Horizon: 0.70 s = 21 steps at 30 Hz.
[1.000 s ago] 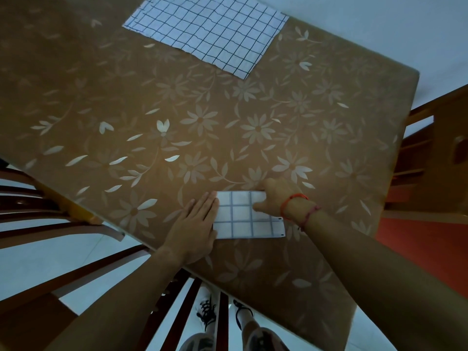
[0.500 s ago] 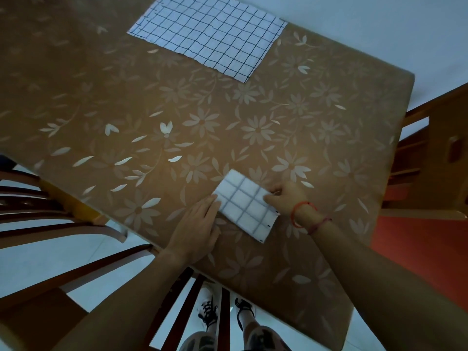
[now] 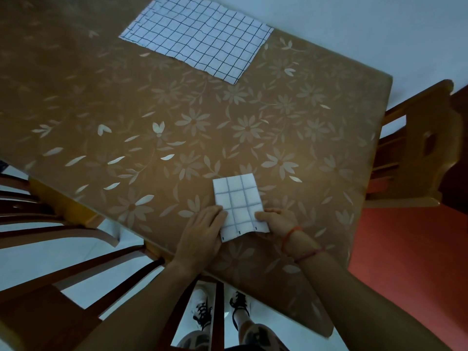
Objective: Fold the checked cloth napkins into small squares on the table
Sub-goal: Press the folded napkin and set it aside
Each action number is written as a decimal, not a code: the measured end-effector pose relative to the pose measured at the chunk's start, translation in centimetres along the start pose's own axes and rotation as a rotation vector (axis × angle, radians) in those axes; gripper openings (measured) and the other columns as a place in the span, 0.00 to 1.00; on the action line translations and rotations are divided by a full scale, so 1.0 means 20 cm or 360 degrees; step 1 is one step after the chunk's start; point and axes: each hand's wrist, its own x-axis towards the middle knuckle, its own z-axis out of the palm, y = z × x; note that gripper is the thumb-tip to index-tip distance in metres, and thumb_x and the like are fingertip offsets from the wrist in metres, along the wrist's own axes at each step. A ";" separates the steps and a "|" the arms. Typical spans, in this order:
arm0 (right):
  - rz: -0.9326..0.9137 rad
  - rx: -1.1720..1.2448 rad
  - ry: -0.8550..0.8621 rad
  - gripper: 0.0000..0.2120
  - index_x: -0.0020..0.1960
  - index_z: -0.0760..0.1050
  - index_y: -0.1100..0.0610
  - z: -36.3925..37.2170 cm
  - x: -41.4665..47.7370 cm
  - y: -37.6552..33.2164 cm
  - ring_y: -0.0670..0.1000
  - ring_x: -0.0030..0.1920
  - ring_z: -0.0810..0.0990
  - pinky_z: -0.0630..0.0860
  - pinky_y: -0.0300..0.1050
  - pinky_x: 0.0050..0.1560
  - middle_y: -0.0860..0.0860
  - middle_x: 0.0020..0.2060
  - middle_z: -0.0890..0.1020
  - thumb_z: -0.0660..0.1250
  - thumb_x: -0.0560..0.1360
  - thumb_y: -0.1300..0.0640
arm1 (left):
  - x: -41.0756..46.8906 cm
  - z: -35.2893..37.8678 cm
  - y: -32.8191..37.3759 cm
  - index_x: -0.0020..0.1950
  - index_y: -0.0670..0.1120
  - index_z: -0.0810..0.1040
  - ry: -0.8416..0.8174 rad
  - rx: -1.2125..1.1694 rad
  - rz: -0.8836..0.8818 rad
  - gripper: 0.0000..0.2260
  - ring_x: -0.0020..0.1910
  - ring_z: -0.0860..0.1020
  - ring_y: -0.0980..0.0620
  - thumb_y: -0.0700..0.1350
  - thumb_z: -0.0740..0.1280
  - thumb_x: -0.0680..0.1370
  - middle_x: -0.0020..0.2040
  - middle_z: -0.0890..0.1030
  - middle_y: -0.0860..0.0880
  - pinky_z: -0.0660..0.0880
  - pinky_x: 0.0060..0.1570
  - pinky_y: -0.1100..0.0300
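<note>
A folded checked napkin (image 3: 239,202), a small white rectangle with grey lines, lies near the front edge of the table (image 3: 177,122). My left hand (image 3: 202,234) grips its near left corner. My right hand (image 3: 277,219), with red strings on the wrist, pinches its near right corner. The napkin's long side points away from me. A second checked napkin (image 3: 197,36), larger and spread flat, lies at the far side of the table.
The table wears a brown cloth with pale flowers. A wooden chair (image 3: 417,153) stands at the right edge, and curved chair slats (image 3: 63,224) are at the left below the table. My shoes (image 3: 220,310) show on the pale floor.
The folded napkin has turned about a quarter turn, from lying crosswise to pointing away from me. Both hands moved to its near corners.
</note>
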 end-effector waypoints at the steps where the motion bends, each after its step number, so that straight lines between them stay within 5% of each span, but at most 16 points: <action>1: 0.0035 0.0042 -0.0033 0.04 0.46 0.75 0.60 0.00 -0.01 0.01 0.53 0.36 0.78 0.78 0.40 0.24 0.56 0.38 0.79 0.69 0.73 0.65 | 0.00 0.00 0.01 0.61 0.40 0.77 0.0006 0.0020 0.0011 0.19 0.60 0.75 0.43 0.46 0.59 0.74 0.60 0.78 0.42 0.74 0.55 0.49; 7: 0.0069 0.0049 -0.0113 0.05 0.41 0.73 0.59 -0.02 -0.07 0.05 0.53 0.36 0.77 0.78 0.39 0.22 0.56 0.37 0.78 0.67 0.75 0.66 | -0.02 0.01 0.00 0.54 0.43 0.80 0.0009 0.0080 0.0007 0.15 0.55 0.77 0.44 0.47 0.61 0.72 0.53 0.81 0.45 0.68 0.55 0.53; 14: 0.0001 -0.0176 -0.0115 0.02 0.46 0.76 0.58 -0.08 -0.09 0.12 0.52 0.37 0.81 0.80 0.45 0.33 0.55 0.39 0.81 0.67 0.76 0.59 | -0.08 0.01 0.01 0.48 0.46 0.81 0.0020 0.0017 0.0022 0.11 0.55 0.76 0.47 0.47 0.61 0.73 0.50 0.82 0.49 0.66 0.52 0.55; 17: -0.0144 -0.0207 -0.0079 0.06 0.49 0.75 0.57 -0.09 -0.10 0.14 0.49 0.30 0.78 0.77 0.43 0.30 0.52 0.32 0.79 0.59 0.79 0.61 | -0.09 0.02 0.01 0.49 0.46 0.81 0.0002 -0.0012 -0.0019 0.12 0.55 0.77 0.47 0.48 0.60 0.74 0.50 0.83 0.49 0.66 0.52 0.55; 21: -0.0697 -0.0812 -0.0063 0.18 0.57 0.75 0.54 -0.14 -0.09 0.18 0.49 0.40 0.80 0.82 0.45 0.35 0.49 0.40 0.79 0.61 0.73 0.71 | -0.09 0.02 0.00 0.49 0.47 0.80 0.0010 -0.0091 -0.0109 0.11 0.56 0.76 0.49 0.50 0.60 0.76 0.51 0.83 0.50 0.65 0.52 0.55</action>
